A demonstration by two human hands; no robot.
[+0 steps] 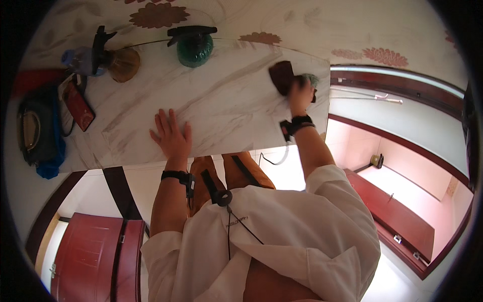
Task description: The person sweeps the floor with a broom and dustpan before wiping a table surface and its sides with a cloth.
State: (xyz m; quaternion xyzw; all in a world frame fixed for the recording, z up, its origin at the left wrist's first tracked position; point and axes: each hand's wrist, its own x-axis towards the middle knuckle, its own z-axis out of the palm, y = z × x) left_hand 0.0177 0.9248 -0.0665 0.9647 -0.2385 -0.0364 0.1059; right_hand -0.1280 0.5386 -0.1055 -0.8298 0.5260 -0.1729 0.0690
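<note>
My left hand (171,134) lies flat, fingers spread, on a white marble-patterned tabletop (211,109) near its front edge. At the right end of the top, my right hand (302,96) grips a dark brown cloth (282,77), blurred and partly hidden by the fingers. A small green object (311,79) shows just beyond those fingers; its kind is unclear. Near the back edge stand a green spray bottle (195,51) with a black trigger head and an amber spray bottle (126,65).
Beside the amber bottle is a clear plastic bottle with a blue cap (68,57). A red-faced phone (79,105) and a dark bag (39,130) with blue fabric lie at the left. A flower-patterned wall (302,22) runs behind; a doorway opens on the right.
</note>
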